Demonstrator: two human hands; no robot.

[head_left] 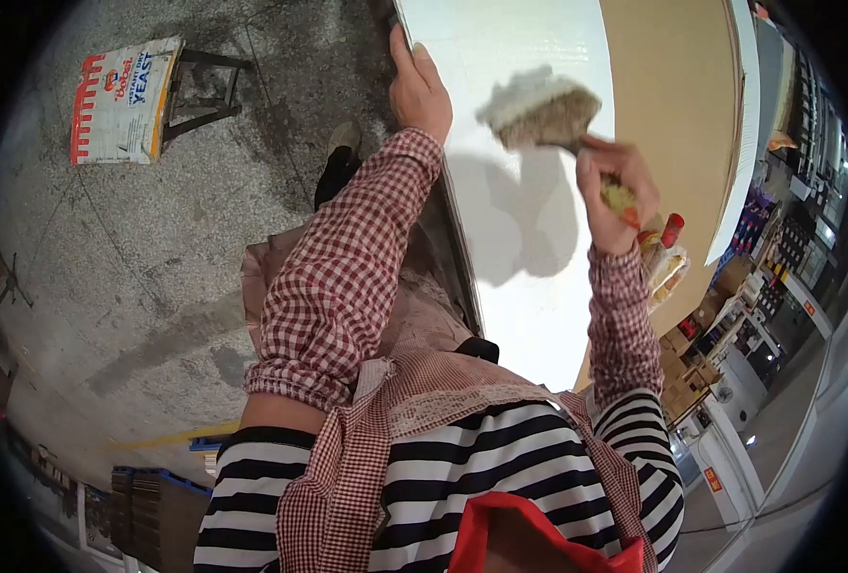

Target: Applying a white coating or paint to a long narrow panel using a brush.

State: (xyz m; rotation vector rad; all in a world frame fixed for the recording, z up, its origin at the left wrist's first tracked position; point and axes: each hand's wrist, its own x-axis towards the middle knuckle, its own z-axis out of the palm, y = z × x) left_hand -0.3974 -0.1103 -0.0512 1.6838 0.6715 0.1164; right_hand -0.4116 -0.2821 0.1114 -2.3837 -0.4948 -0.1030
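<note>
A: Fingers?
B: Right hand is closed round the handle of the brush. Left hand is on the left edge of the white sheet; can't tell if it pinches.
A: Brush where?
B: Over the white sheet, brown sheet to its right.
A: Risks?
B: Weak left hold, sheet could slide under a stroke. Wide elbow swing could knock the red-capped item beside the right wrist.
A: Unclear?
B: Brush blurred, bristle contact unknown. Sheet's far end cut off. Left fingertips partly hidden.
</note>
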